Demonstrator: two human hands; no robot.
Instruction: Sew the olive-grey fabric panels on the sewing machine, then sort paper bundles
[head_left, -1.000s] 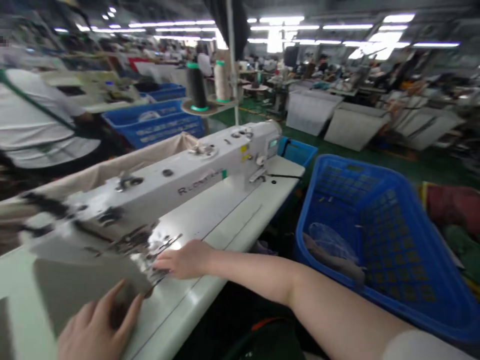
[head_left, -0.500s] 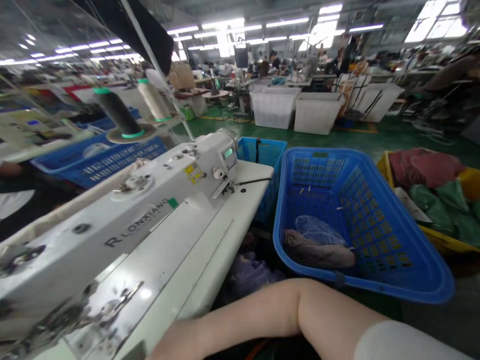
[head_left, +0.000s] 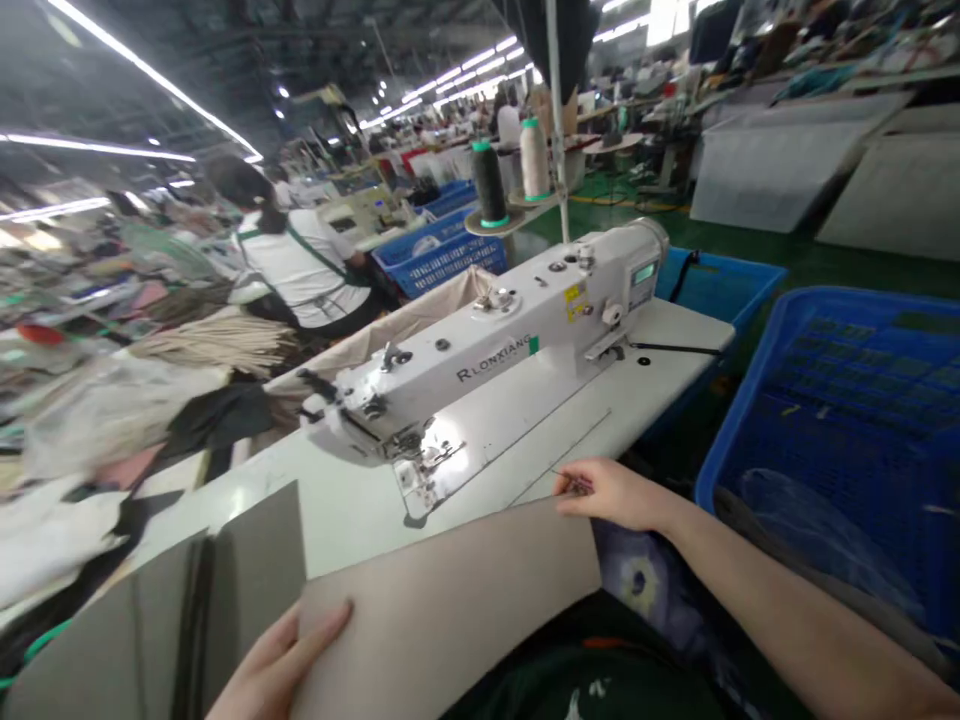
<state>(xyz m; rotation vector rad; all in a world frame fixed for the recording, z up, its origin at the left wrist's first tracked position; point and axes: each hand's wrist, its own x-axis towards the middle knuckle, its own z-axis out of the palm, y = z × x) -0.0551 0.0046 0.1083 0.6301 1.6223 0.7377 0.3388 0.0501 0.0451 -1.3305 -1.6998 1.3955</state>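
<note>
A flat beige fabric panel spans the bottom of the view, held in front of me, clear of the white sewing table. My left hand grips its lower left edge, thumb on top. My right hand pinches its upper right corner, with a small dark snippet, possibly thread, at the fingertips. Both hands are near my lap, to the near side of the white Lonxiang sewing machine. Its presser foot and needle area is uncovered. Darker grey fabric panels lie at the table's left end, partly behind the beige panel.
A large blue mesh basket holding soft items stands to my right, with a blue crate behind the table. Thread cones stand on a stand behind the machine. A co-worker in a white shirt works beyond it.
The view has swung left. The beige panel, under the machine head a second ago, now sits toward me, away from the needle. My right hand has moved from the presser foot onto its corner.
</note>
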